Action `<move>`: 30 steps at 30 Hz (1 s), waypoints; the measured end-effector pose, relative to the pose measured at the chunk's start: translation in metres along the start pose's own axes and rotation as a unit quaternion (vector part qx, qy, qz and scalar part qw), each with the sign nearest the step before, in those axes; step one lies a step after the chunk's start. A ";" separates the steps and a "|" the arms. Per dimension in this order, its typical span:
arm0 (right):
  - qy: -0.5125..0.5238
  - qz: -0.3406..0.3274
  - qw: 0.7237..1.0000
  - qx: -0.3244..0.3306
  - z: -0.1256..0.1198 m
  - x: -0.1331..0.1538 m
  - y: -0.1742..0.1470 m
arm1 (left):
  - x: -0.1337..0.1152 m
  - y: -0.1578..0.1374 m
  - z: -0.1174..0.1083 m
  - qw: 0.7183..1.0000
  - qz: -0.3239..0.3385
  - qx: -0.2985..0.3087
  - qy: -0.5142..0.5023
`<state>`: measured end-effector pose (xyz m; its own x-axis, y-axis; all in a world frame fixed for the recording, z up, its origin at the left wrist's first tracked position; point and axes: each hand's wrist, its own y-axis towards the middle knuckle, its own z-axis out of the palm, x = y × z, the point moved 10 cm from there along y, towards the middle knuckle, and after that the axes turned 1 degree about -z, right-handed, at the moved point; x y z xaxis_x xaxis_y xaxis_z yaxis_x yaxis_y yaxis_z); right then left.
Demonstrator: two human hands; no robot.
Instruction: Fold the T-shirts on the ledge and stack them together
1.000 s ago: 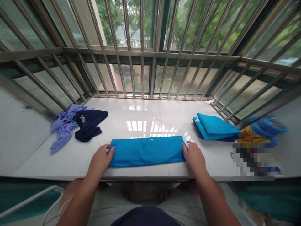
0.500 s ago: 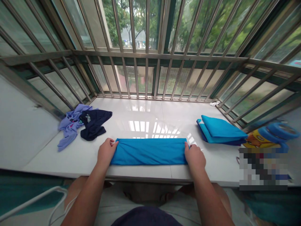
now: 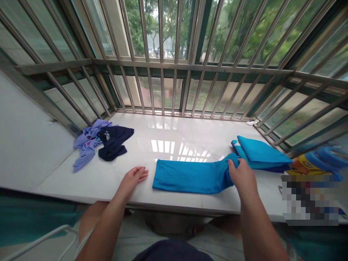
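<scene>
A blue cloth garment (image 3: 187, 176), folded into a long flat strip, lies on the white tiled ledge (image 3: 176, 199) in front of me. Its right end is bunched and lifted slightly in my right hand (image 3: 243, 175), whose thumb and fingers grip it. My left hand (image 3: 135, 178) is just off the strip's left end, not touching it; its fingers are stretched out and hold nothing. Beyond my right hand sits a stack of folded blue clothes (image 3: 265, 152), with darker blue cloth at the bottom.
A lavender garment (image 3: 85, 154) and a navy garment (image 3: 114, 141) lie crumpled at the left. At the right stands a yellow container with a blue lid (image 3: 312, 159), beside a pixelated patch. Metal bars (image 3: 176, 66) enclose the ledge at the back.
My left hand has let go of the strip's left end and opened. My right hand has pulled the right end rightward and up, bunching it; the strip has shifted right.
</scene>
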<state>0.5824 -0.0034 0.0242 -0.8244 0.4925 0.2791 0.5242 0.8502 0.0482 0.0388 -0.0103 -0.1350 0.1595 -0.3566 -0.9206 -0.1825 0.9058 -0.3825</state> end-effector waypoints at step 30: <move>0.096 -0.428 0.892 0.107 0.132 0.230 -0.211 | -0.014 0.032 0.052 0.961 0.057 -0.001 0.270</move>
<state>0.2536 -0.0450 -0.0485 -0.8412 -0.3770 0.3877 -0.3490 0.9261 0.1434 0.0807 0.0358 -0.1299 -0.3884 -0.3219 -0.8634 -0.1715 0.9459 -0.2754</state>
